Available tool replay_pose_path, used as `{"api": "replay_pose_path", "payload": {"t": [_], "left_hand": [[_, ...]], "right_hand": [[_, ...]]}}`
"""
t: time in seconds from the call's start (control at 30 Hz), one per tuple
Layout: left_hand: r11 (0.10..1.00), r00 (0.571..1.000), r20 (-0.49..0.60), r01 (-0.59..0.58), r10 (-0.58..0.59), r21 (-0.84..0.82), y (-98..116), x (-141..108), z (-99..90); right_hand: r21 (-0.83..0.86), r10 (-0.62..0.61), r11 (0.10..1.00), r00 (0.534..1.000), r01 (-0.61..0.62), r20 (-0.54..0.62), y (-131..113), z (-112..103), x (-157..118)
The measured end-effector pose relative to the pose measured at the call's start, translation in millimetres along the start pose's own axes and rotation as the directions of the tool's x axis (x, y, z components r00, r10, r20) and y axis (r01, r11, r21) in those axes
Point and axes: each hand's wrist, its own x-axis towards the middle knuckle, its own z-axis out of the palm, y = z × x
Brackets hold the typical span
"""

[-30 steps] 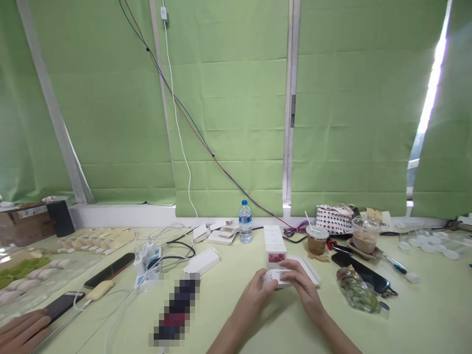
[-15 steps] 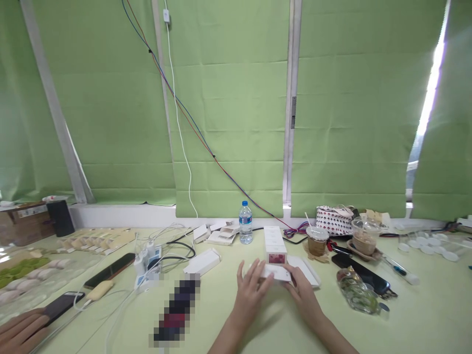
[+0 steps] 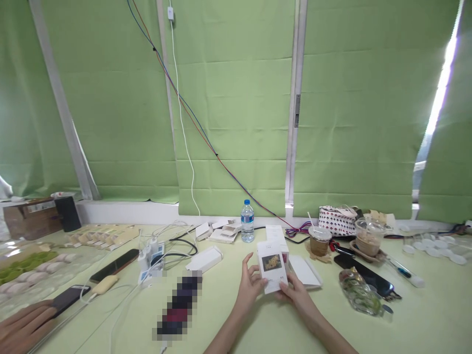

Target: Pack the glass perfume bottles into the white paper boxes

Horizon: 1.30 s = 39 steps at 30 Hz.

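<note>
A small white card or flat box [image 3: 272, 275] with a dark picture of something yellow is held up, its printed face toward me. My left hand [image 3: 251, 281] grips its left edge, and my right hand [image 3: 294, 290] pinches its lower right corner. Just behind it is a long white box [image 3: 276, 234], partly hidden by the held piece. An open white box part [image 3: 305, 272] lies to the right of my right hand.
Beyond are a water bottle [image 3: 247, 221], white boxes [image 3: 205, 260] and a drink cup [image 3: 319, 240]. Phones, cables and a power strip [image 3: 151, 268] lie left; another person's hand [image 3: 27, 324] rests at far left. A black phone [image 3: 363, 275] lies right.
The white piece was lying flat between my hands; it is now tilted upright with its picture side showing. My fingers have shifted to its edges, and the view has moved slightly.
</note>
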Motion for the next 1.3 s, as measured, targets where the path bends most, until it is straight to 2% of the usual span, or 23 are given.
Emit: {"api": "replay_pose_path", "payload": {"t": [0.07,0.13,0.2,0.3,0.43,0.5,0.57,0.67,0.8,0.93,1.07,1.3], "left_hand": [[0.998,1.0,-0.01,-0.008,0.009,0.067,6,-1,1.0],[0.986,1.0,-0.01,-0.003,0.005,0.166,13,-3,2.5],[0.97,1.0,0.024,0.009,-0.015,0.242,17,-6,3.6],[0.965,0.989,0.136,0.019,-0.056,0.262,17,-9,3.1],[0.97,0.961,0.26,0.028,-0.092,0.242,13,-8,-1.9],[0.965,0.948,0.292,0.051,-0.128,0.256,13,-6,-4.3],[0.961,0.936,0.311,0.078,-0.162,0.264,14,-4,-5.3],[0.958,0.937,0.298,0.1,-0.181,0.267,16,-4,-4.5],[0.953,0.958,0.222,0.117,-0.183,0.28,10,-6,-3.8],[0.949,0.984,0.126,0.086,-0.129,0.303,2,-5,-6.9],[0.936,0.979,0.169,0.046,-0.111,0.348,-1,-4,-8.7],[0.882,0.985,0.16,-0.019,-0.064,0.47,-10,-8,-7.2]], "right_hand": [[-0.199,-0.039,0.979,0.999,0.042,0.018,-4,-6,0],[-0.41,-0.121,0.905,0.993,0.116,0.013,-9,-10,-1],[-0.523,-0.218,0.834,0.976,0.179,-0.015,-16,-12,-4],[-0.537,-0.354,0.792,0.935,0.29,-0.018,-27,-10,-8],[-0.516,-0.442,0.736,0.888,0.439,0.126,-34,-12,-10],[-0.506,-0.442,0.734,0.885,0.452,0.15,-34,-15,-9],[-0.493,-0.427,0.76,0.897,0.424,0.115,-32,-18,-7],[-0.48,-0.419,0.786,0.907,0.39,0.051,-29,-21,-5],[-0.55,-0.471,0.732,0.882,0.401,0.017,-26,-23,-4],[-0.67,-0.512,0.6,0.853,0.437,0.098,-22,-28,-5],[-0.746,-0.529,0.471,0.827,0.47,0.187,-20,-29,-7],[-0.806,-0.545,0.343,0.801,0.483,0.248,-8,-22,-9]]}}
